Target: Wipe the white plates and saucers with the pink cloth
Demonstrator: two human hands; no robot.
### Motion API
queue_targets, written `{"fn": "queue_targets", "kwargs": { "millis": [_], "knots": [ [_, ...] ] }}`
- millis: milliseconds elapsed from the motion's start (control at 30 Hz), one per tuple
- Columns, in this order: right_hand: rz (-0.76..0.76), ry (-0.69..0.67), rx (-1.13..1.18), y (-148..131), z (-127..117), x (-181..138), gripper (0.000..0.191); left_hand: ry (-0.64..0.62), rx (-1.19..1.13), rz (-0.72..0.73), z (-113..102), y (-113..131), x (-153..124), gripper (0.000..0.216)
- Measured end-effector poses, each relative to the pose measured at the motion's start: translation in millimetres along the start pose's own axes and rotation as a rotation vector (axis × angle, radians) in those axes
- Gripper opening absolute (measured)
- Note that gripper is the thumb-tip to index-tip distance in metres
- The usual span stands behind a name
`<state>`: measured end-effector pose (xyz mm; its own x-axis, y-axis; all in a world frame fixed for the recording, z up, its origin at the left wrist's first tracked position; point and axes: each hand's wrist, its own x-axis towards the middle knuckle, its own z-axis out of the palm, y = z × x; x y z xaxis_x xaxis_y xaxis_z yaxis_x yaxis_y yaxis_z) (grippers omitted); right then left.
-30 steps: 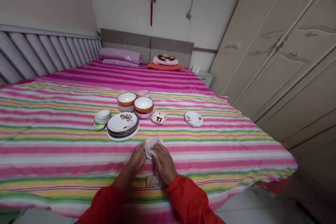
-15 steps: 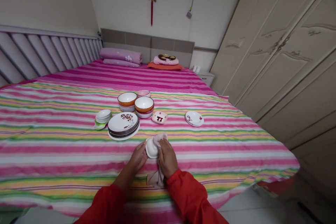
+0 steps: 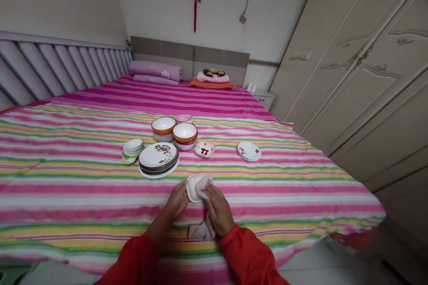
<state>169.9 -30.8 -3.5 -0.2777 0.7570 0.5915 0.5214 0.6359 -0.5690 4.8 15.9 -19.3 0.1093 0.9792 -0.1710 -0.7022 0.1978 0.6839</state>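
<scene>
A small white dish (image 3: 191, 190) is gripped at its left edge by my left hand (image 3: 177, 201). My right hand (image 3: 219, 208) is closed on a pale cloth (image 3: 202, 182) and presses it against the dish's inside and right side. The loose end of the cloth hangs down to the bedspread below my right hand. Just beyond my hands lies a small pink dish (image 3: 204, 149) with a dark figure on it. To its left stands a stack of dark-rimmed plates (image 3: 158, 158) with a flower pattern.
Stacked orange-sided bowls (image 3: 185, 133) stand behind the plates, with a pink bowl (image 3: 184, 118) at the back. Small white bowls (image 3: 133, 146) sit on a green dish (image 3: 128, 159) at left. Flowered saucers (image 3: 248, 151) lie right on the striped bedspread (image 3: 284, 187). A wardrobe (image 3: 354, 71) stands at right.
My right hand has shifted slightly to the right and down, and the cloth now covers more of the dish's right part. My left hand keeps its hold on the dish.
</scene>
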Motion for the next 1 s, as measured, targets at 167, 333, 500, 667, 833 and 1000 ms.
{"fn": "queue_targets", "kwargs": {
  "millis": [167,333,500,667,833,1000],
  "knots": [
    [0.043,0.039,-0.052,5,6,6,0.036,0.031,0.004,0.017,3,0,-1,0.025],
    [0.031,0.054,-0.057,3,20,28,0.040,0.018,-0.002,-0.007,2,0,0,0.026],
    [-0.032,-0.021,-0.125,-6,24,42,0.041,0.013,-0.023,0.007,-4,-2,3,0.022],
    [-0.118,-0.165,-0.178,-16,16,53,0.034,0.004,-0.002,0.011,-6,-3,3,0.020],
    [-0.118,-0.199,-0.136,-9,18,74,0.025,-0.024,0.030,0.012,-3,-2,1,0.022],
    [0.033,-0.134,-0.015,7,23,79,0.032,-0.010,0.047,-0.019,-4,-2,1,0.019]
  ]
}}
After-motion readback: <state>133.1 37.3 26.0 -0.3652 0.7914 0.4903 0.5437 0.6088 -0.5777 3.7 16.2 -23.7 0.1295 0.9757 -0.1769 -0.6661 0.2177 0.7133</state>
